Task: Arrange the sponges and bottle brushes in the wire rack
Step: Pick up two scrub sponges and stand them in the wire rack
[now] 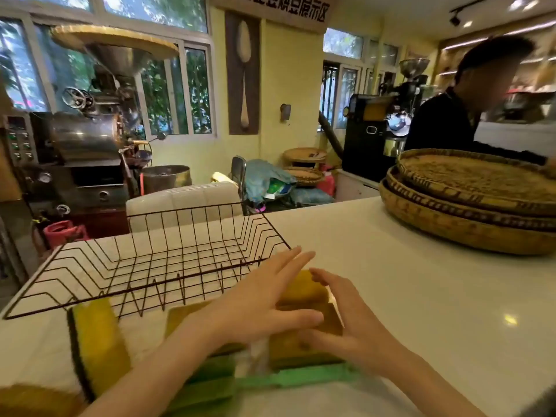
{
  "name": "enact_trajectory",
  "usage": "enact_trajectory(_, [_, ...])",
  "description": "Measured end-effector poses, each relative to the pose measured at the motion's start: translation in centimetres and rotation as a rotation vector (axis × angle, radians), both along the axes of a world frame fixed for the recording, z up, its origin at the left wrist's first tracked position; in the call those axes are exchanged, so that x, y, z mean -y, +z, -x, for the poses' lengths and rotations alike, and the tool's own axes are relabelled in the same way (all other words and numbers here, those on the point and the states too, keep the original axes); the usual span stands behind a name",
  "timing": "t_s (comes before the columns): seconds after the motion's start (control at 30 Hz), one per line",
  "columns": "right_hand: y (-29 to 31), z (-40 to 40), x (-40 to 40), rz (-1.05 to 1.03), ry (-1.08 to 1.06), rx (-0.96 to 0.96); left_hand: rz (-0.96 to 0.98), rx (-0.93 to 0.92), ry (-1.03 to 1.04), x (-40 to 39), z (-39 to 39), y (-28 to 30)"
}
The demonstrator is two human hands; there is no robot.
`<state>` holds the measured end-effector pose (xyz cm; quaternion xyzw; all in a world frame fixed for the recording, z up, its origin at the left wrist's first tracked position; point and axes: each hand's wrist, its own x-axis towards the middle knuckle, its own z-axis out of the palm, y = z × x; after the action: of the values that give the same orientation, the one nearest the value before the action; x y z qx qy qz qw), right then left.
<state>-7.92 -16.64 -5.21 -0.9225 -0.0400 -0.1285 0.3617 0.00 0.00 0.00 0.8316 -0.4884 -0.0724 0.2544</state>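
A dark wire rack (150,260) stands empty on the white counter, just beyond my hands. Several yellow sponges lie in front of it: one with a dark scouring edge (96,341) at the left, others (304,288) stacked under my hands. My left hand (264,299) lies flat on the stack with fingers spread. My right hand (352,320) is at the stack's right side, fingers apart and touching a sponge (288,347). A green bottle brush handle (288,379) lies along the near edge, blurred.
Stacked woven bamboo trays (469,206) sit at the right of the counter (436,296). A person in dark clothes (445,121) stands behind them. Coffee roasting machines (78,145) stand beyond the counter at the left. Another sponge (27,398) shows at the bottom left corner.
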Motion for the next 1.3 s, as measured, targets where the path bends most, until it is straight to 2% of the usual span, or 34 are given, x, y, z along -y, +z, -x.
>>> enact_trajectory(0.2, [-1.2, 0.4, 0.7, 0.149, 0.061, 0.063, -0.262, 0.052, -0.022, 0.0, 0.1, -1.8])
enact_trajectory(0.3, [-1.4, 0.7, 0.8, 0.177, 0.042, 0.083, -0.333, 0.096, -0.019, -0.3, -0.1, -2.1])
enact_trajectory(0.67, [-2.0, 0.9, 0.9, 0.256, -0.031, 0.177, -0.337, 0.145, -0.041, -0.2, -0.5, -2.9])
enact_trajectory(0.73, [-2.0, 0.8, 1.1, 0.226, -0.001, 0.161, -0.336, 0.145, -0.042, -0.1, -0.5, -2.9])
enact_trajectory(0.87, [-1.3, 0.0, 1.6, -0.094, -0.018, 0.118, -0.348, 0.142, -0.055, -0.2, -0.5, -2.7])
enact_trajectory(0.93, [-0.9, -1.2, 2.0, -0.090, -0.064, 0.120, -0.360, 0.131, -0.061, -0.3, -0.6, -2.6])
enact_trajectory(1.0, [-0.4, -2.6, 2.4, -0.034, -0.064, 0.037, -0.376, 0.118, -0.068, -0.3, -0.6, -2.4])
enact_trajectory(1.2, [1.1, -5.5, 3.1, -0.087, 0.021, -0.296, -0.376, 0.105, -0.065, -0.4, -0.6, -2.4])
enact_trajectory(1.3, [1.0, -5.9, 3.5, -0.078, 0.051, -0.347, -0.367, 0.090, -0.067, -0.4, -0.6, -2.4])
